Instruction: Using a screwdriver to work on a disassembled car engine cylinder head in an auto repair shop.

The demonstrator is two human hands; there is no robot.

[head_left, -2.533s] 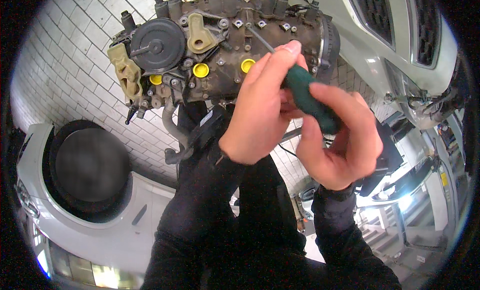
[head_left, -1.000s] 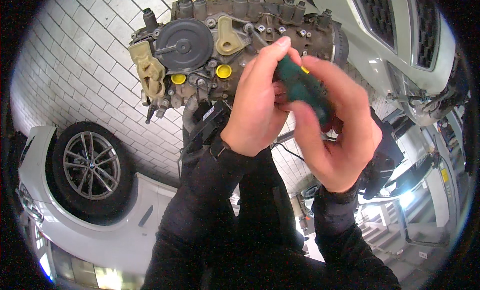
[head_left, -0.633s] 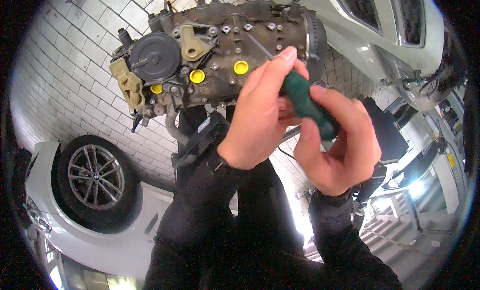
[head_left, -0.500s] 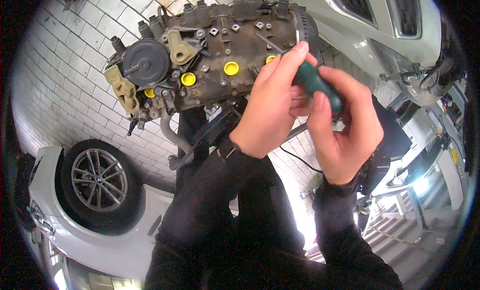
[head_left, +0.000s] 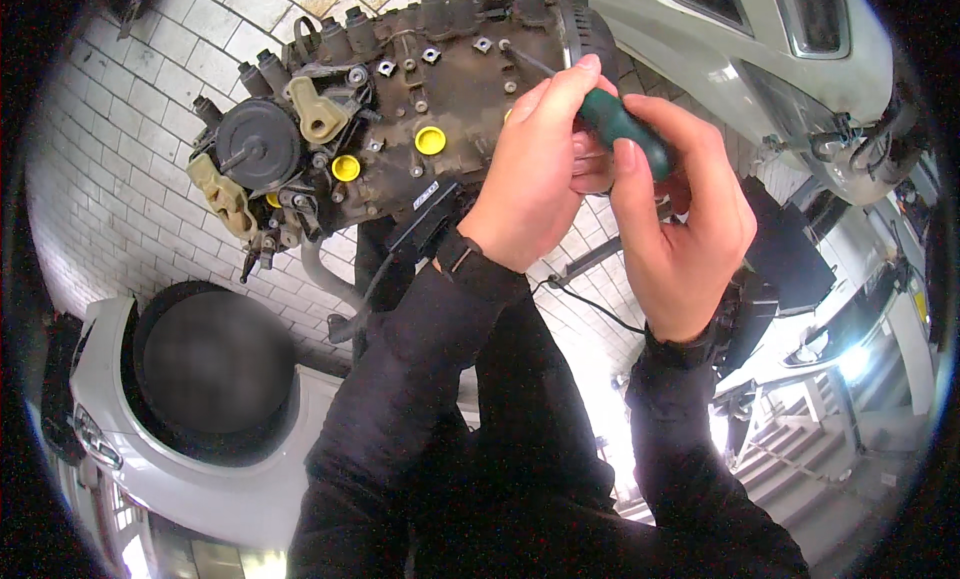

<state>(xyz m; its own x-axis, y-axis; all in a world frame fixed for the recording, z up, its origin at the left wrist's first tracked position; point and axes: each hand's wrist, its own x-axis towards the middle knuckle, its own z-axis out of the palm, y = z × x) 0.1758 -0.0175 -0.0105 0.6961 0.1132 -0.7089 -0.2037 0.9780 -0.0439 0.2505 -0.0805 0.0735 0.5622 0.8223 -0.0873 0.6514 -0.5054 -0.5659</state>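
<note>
A screwdriver with a dark green handle (head_left: 628, 134) points up and left over a dirty engine (head_left: 455, 94). My left hand (head_left: 530, 174) is closed round its front end, where handle and thin shaft meet. Thumb and fingers of my right hand (head_left: 690, 214) grip the back of the handle. The screwdriver's tip appears to meet a small bolt (head_left: 505, 45) near the engine's right end; contact is hard to confirm. Small silver square fittings and a yellow round cap (head_left: 430, 140) lie left of my hands. My left hand covers part of the engine's lower right.
A black round cover (head_left: 258, 144) and beige brackets (head_left: 318, 111) sit on the engine's left side. A white car body part (head_left: 680, 59) stands at upper right. A white car (head_left: 200, 489) with a blurred wheel is at lower left. Light tiles (head_left: 130, 129) cover the floor.
The engine has shifted left in the view. The screwdriver's tip has moved from bare cover surface to the small bolt at upper right. Both hands keep their grip.
</note>
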